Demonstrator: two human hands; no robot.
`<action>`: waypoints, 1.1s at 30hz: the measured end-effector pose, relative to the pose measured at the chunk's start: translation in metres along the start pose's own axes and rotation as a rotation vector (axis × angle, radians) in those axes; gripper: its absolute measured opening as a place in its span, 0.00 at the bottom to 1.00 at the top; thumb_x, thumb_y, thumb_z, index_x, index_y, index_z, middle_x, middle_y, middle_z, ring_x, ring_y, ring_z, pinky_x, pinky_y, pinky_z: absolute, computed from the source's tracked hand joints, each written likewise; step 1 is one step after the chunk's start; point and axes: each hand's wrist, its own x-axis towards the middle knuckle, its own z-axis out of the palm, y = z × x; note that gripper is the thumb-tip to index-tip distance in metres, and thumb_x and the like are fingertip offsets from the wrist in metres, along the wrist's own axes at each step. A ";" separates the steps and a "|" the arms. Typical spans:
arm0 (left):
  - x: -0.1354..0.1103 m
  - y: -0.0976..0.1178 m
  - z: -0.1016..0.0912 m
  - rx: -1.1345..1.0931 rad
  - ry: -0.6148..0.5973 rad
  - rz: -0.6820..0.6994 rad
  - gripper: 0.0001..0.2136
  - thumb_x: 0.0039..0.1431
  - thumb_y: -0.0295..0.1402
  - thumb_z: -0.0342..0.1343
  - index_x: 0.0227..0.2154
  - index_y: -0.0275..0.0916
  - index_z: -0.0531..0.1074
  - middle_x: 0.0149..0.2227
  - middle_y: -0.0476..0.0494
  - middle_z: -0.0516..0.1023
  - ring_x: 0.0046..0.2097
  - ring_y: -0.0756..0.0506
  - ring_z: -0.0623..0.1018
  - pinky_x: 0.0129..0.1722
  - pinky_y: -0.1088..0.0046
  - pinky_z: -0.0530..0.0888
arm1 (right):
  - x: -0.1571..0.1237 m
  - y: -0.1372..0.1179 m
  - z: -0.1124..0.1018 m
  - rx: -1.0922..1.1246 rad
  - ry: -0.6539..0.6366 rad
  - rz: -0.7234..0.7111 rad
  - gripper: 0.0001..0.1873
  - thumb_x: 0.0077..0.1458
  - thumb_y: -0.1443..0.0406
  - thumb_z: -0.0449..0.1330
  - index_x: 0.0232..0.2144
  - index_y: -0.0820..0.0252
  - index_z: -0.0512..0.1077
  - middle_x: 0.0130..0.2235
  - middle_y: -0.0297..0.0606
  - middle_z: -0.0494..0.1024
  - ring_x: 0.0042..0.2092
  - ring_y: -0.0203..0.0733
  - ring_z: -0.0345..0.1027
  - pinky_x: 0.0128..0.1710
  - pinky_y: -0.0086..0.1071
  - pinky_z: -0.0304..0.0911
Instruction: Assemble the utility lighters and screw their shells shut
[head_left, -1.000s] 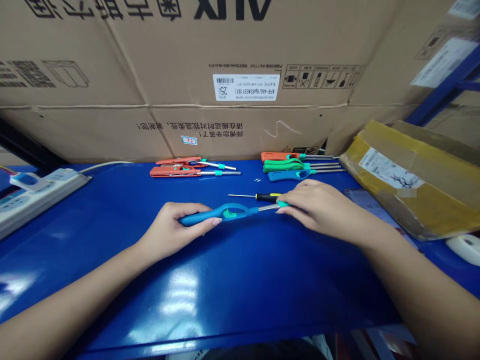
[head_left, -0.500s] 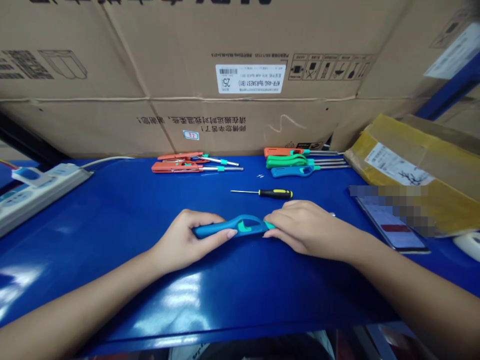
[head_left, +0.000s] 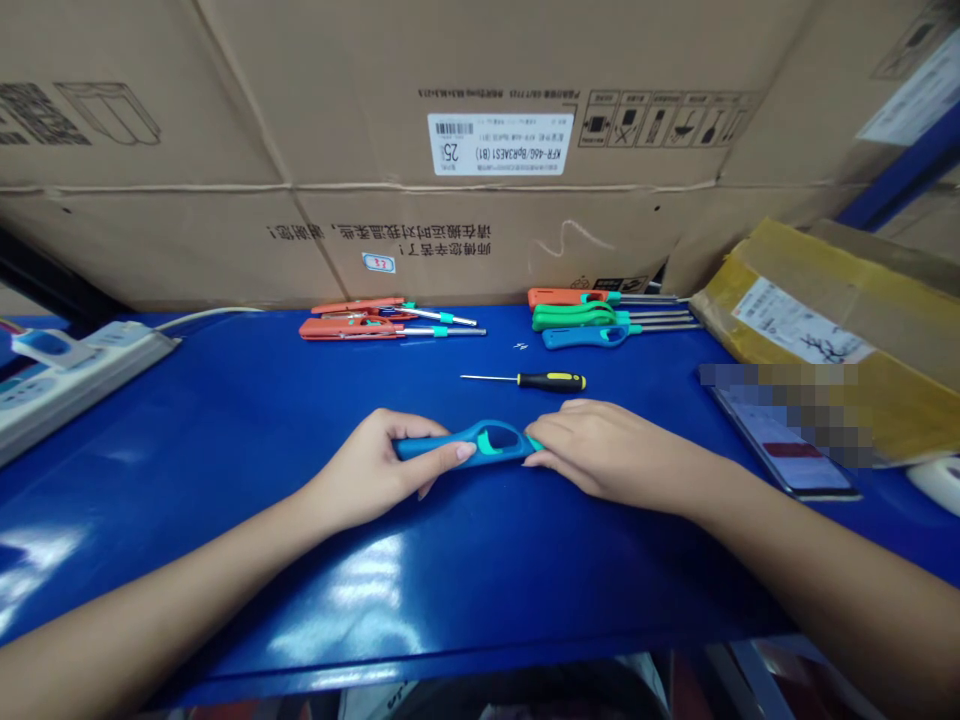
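Observation:
A blue long-reach lighter (head_left: 507, 443) with a turquoise trigger lies sideways between my two hands, above the blue table. My left hand (head_left: 386, 458) is closed around its handle, the thumb pressed along the side below the trigger. At the turquoise collar, my right hand (head_left: 596, 450) wraps the other end and hides the nozzle. Just beyond the hands lies a screwdriver (head_left: 551, 381) with a black and yellow handle. Farther back on the left are orange lighter parts (head_left: 352, 327) with metal tubes. Several lighters in orange, green and blue (head_left: 581, 338) lie back right.
Large cardboard boxes (head_left: 360, 90) form a wall behind the table (head_left: 225, 400). A white power strip (head_left: 82, 375) lies at left. On the right are a phone (head_left: 772, 440) and a yellow-taped carton (head_left: 825, 420). Tiny white bits (head_left: 520, 346) lie behind the screwdriver.
Both hands keep their grip on the lighter. The left hand and the lighter's handle have shifted slightly up and right; the view has tilted a little.

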 end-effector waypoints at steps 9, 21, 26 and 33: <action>-0.003 0.007 -0.012 -0.256 -0.016 -0.252 0.22 0.55 0.52 0.63 0.23 0.35 0.76 0.15 0.50 0.72 0.13 0.56 0.59 0.13 0.81 0.53 | -0.007 0.006 -0.002 -0.010 0.196 -0.061 0.15 0.70 0.64 0.49 0.43 0.63 0.75 0.38 0.42 0.80 0.38 0.45 0.74 0.39 0.37 0.65; -0.009 0.001 -0.006 -0.319 -0.028 -0.346 0.25 0.55 0.52 0.63 0.16 0.35 0.72 0.13 0.51 0.67 0.13 0.57 0.58 0.12 0.81 0.52 | 0.002 -0.008 0.026 0.091 0.295 0.015 0.11 0.64 0.71 0.51 0.39 0.62 0.74 0.36 0.42 0.82 0.33 0.42 0.73 0.32 0.34 0.65; -0.011 0.000 -0.006 -0.320 -0.022 -0.354 0.23 0.54 0.53 0.63 0.17 0.37 0.74 0.13 0.51 0.67 0.14 0.56 0.59 0.11 0.81 0.51 | 0.003 -0.011 0.027 0.095 0.376 -0.019 0.11 0.61 0.75 0.51 0.38 0.63 0.73 0.32 0.39 0.80 0.30 0.39 0.70 0.31 0.32 0.65; -0.009 0.002 -0.009 -0.338 -0.046 -0.334 0.24 0.55 0.51 0.63 0.16 0.36 0.72 0.13 0.52 0.66 0.14 0.57 0.58 0.12 0.81 0.52 | -0.001 -0.003 0.018 -0.005 0.417 -0.097 0.09 0.66 0.70 0.52 0.45 0.64 0.71 0.35 0.41 0.82 0.33 0.41 0.74 0.34 0.34 0.70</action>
